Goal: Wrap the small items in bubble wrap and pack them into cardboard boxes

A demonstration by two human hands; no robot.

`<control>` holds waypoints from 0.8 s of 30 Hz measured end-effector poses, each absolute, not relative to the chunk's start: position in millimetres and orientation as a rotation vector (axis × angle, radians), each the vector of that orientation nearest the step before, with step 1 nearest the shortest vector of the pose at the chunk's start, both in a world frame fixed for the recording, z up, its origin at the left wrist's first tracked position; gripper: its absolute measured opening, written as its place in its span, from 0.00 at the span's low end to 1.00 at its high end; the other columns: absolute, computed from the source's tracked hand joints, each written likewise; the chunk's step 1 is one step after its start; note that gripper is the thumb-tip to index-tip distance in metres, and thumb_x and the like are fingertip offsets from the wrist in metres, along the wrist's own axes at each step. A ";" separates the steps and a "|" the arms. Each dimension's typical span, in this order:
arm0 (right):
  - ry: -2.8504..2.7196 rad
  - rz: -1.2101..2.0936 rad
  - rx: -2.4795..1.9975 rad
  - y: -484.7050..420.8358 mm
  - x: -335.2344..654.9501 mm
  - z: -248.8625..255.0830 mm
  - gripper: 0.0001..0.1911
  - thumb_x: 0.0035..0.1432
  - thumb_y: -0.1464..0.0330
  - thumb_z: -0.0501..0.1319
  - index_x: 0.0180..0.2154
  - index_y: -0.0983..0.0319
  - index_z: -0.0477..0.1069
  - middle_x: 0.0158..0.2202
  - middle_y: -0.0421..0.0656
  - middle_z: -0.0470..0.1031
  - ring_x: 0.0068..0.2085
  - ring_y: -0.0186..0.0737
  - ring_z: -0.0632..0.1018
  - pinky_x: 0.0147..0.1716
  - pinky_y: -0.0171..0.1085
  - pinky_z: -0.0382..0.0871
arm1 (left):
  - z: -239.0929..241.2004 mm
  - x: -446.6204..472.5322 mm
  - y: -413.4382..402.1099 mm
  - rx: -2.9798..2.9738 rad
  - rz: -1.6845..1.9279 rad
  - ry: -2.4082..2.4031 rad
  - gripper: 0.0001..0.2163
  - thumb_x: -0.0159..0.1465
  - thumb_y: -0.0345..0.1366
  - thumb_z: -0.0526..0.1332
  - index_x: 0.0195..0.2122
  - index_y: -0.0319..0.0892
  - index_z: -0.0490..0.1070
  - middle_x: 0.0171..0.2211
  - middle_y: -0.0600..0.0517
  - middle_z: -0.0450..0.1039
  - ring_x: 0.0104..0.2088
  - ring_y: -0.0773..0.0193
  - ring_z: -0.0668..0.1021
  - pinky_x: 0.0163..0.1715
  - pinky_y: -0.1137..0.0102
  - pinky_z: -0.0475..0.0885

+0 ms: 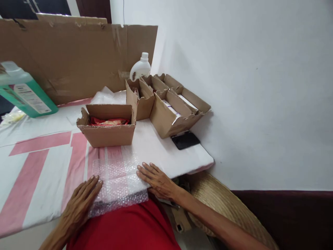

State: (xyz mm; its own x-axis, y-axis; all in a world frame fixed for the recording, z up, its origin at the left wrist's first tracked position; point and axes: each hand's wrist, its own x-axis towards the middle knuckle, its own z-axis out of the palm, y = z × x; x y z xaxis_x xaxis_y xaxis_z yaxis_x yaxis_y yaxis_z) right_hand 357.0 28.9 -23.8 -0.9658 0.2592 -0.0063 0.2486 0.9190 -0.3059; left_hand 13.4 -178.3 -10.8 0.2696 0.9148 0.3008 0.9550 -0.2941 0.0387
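A clear sheet of bubble wrap (116,178) lies flat at the table's front edge, and its near end hangs over that edge. My left hand (82,198) rests along the sheet's left side, palm down with fingers stretched out. On the right side, my right hand (153,177) lies flat with its fingers extended over the sheet's edge. Just beyond the wrap stands an open cardboard box (110,135) with red packets (109,121) inside.
Several more open cardboard boxes (169,116) stand against the wall, with a black phone (185,140) beside them. A white bottle (142,66) is behind them. At left a green liquid bottle (28,92) leans before a cardboard panel (85,55). A woven basket (218,201) sits below right.
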 end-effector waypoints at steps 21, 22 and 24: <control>-1.964 0.622 -1.122 -11.3 296.6 -29.5 0.07 0.66 0.70 0.62 0.32 0.60 0.74 0.47 0.49 0.78 0.51 0.50 0.75 0.52 0.51 0.69 | 5.9 32.1 -134.1 -1.645 -1.241 -2.494 0.18 0.66 0.52 0.59 0.28 0.44 0.72 0.26 0.55 0.72 0.27 0.65 0.74 0.30 0.69 0.70; -1.944 0.608 -1.152 -12.3 293.2 -28.8 0.07 0.65 0.70 0.62 0.32 0.59 0.73 0.48 0.49 0.77 0.52 0.50 0.74 0.52 0.51 0.68 | 4.3 33.7 -132.2 -1.621 -1.221 -2.489 0.18 0.66 0.52 0.59 0.28 0.44 0.71 0.26 0.55 0.72 0.27 0.65 0.74 0.31 0.69 0.69; -1.925 0.597 -1.175 -13.3 289.2 -28.3 0.07 0.65 0.71 0.62 0.32 0.59 0.72 0.48 0.49 0.77 0.52 0.50 0.74 0.52 0.51 0.68 | -0.3 36.2 -130.1 -1.583 -1.176 -2.461 0.17 0.66 0.51 0.60 0.27 0.44 0.70 0.26 0.55 0.71 0.28 0.64 0.74 0.32 0.68 0.69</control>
State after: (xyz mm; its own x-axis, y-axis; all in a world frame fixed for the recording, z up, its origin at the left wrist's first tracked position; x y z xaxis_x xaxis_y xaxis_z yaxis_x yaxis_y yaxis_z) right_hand 289.2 -13.3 -28.3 -0.2619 0.8876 0.3789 0.5173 0.4606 -0.7213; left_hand 36.2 -130.1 -0.3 -0.4959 0.7881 0.3647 0.7788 0.2179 0.5882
